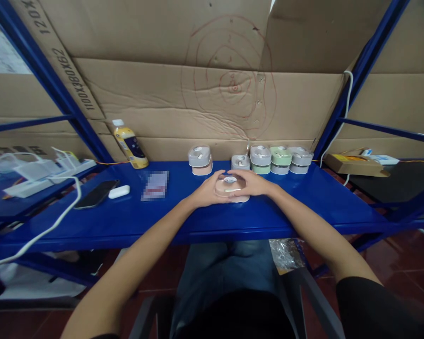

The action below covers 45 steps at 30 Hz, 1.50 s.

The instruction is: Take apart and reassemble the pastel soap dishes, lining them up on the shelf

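Observation:
A small peach-coloured plastic box point(229, 192) with a clear lid and a round label is between my two hands near the middle of the blue table. My left hand point(208, 190) curves round its left side, and my right hand point(256, 182) grips the right side, fingers reaching over the lid's edge. A pale layer shows beneath the box at its lower right; I cannot tell if it is a second box. Just behind stands a single grey box point(240, 163). Left of it sits a grey box point(199, 154) on a peach one point(202, 168).
Stacked boxes in grey over green point(260, 159), green over grey point(281, 155) and grey point(300, 157) line the back right. A yellow drink bottle point(131, 147), phone point(97, 194), white case point(119, 191) and blurred card point(155, 185) lie left. Cardboard point(144, 89) walls the back.

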Each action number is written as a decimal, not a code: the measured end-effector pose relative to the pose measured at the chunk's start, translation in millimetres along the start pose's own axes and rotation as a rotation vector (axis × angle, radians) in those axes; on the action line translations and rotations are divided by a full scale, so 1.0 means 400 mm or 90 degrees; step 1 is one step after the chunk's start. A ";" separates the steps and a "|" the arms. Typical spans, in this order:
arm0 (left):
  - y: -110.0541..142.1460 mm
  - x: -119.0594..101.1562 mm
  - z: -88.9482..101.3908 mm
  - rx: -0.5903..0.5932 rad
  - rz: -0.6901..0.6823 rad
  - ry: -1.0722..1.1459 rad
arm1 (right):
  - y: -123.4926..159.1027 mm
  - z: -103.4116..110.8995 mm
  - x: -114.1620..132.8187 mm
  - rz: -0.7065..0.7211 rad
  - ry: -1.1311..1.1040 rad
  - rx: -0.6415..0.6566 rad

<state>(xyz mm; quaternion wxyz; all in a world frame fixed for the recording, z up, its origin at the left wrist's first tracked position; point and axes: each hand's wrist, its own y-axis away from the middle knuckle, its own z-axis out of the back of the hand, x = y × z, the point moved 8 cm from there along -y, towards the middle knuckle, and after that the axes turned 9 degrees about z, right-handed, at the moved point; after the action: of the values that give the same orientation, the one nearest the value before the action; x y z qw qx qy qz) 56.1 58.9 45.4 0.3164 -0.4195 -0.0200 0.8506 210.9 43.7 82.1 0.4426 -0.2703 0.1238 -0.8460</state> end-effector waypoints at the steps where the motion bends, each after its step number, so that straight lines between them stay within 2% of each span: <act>1: 0.005 -0.003 0.006 -0.014 -0.009 -0.006 | 0.003 0.018 -0.005 -0.004 -0.007 -0.022; 4: 0.021 -0.020 0.018 -0.036 -0.038 -0.073 | 0.024 0.080 -0.033 -0.030 -0.024 -0.101; 7: 0.034 -0.045 0.003 0.003 -0.088 -0.161 | 0.055 0.133 -0.078 -0.093 -0.026 -0.181; 9: 0.038 -0.055 -0.007 0.017 -0.105 -0.202 | 0.071 0.146 -0.108 -0.143 -0.030 -0.206; 11: 0.034 -0.056 -0.005 -0.002 -0.100 -0.213 | 0.077 0.145 -0.125 -0.171 -0.036 -0.208; 14: 0.024 -0.044 0.029 -0.105 -0.084 -0.167 | 0.074 0.136 -0.129 -0.172 -0.037 -0.200; 19: 0.042 -0.005 0.140 -0.393 -0.037 -0.086 | 0.080 0.150 -0.134 -0.165 -0.062 -0.255; 21: 0.053 -0.001 0.160 -0.436 -0.021 -0.093 | 0.084 0.153 -0.140 -0.170 -0.074 -0.271; 23: 0.055 -0.006 0.155 -0.409 -0.011 -0.116 | 0.086 0.153 -0.146 -0.179 -0.080 -0.278; 28: 0.049 -0.041 0.055 -0.143 -0.057 -0.187 | 0.078 0.149 -0.135 -0.167 -0.050 -0.270; 31: 0.050 -0.046 0.016 -0.067 -0.058 -0.192 | 0.064 0.140 -0.103 -0.113 -0.015 -0.231; 34: 0.042 -0.037 0.006 -0.059 -0.034 -0.169 | 0.047 0.109 -0.063 -0.041 -0.025 -0.143; 37: 0.031 -0.012 0.014 -0.096 0.028 -0.110 | 0.030 0.071 -0.031 0.005 -0.040 -0.056; 41: 0.017 0.001 0.010 -0.111 0.054 -0.014 | 0.001 0.041 -0.001 0.065 -0.035 -0.013; 45: 0.009 -0.009 0.005 -0.110 0.046 -0.003 | -0.022 0.024 0.001 0.081 -0.042 0.009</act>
<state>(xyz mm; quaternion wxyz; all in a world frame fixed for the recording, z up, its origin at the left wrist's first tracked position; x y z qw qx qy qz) 54.5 54.5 48.3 0.2483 -0.4436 -0.0790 0.8575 210.0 48.8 94.0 0.5009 -0.2864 0.1204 -0.8078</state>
